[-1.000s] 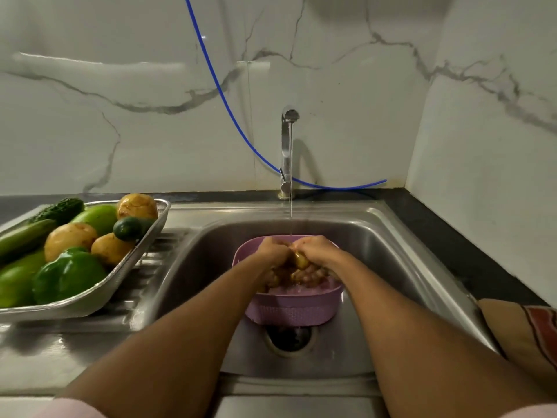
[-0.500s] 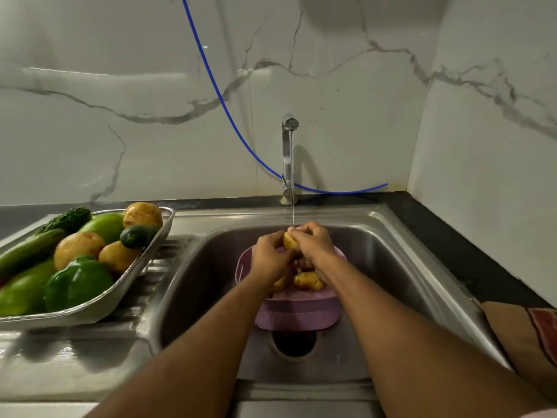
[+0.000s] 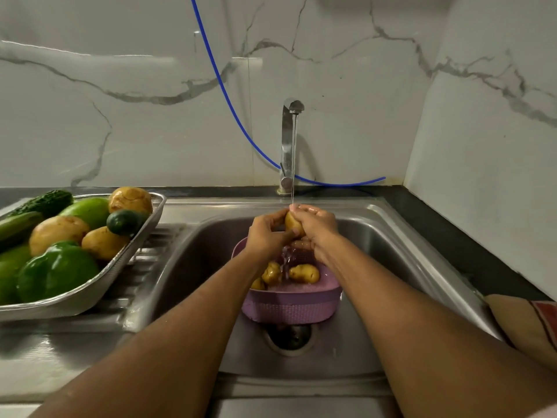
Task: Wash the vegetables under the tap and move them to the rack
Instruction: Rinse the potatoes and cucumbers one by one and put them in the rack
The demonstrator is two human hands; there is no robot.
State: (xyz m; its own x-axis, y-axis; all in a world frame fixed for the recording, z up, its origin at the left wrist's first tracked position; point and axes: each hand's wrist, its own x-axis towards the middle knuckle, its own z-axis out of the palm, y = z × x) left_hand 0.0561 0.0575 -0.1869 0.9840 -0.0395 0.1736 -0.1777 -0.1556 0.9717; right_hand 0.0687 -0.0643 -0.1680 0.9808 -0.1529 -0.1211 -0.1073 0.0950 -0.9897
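Note:
A small yellow potato [image 3: 292,222] is held between both hands under the thin stream from the tap [image 3: 290,137]. My left hand [image 3: 267,233] grips it from the left, my right hand [image 3: 316,226] curls round it from the right. Below them a purple basket [image 3: 291,306] stands in the sink [image 3: 376,236] with more small potatoes [image 3: 305,273] inside. On the drainboard at left, a metal rack tray [image 3: 99,285] holds potatoes, a green pepper [image 3: 57,271], cucumbers and other green vegetables.
A blue hose [image 3: 229,98] runs down the marble wall behind the tap. The drain [image 3: 289,336] lies in front of the basket. A folded cloth [image 3: 524,327] sits on the dark counter at the right edge.
Both hands lifted one potato out of the basket up into the water stream. The potatoes left in the basket are now uncovered.

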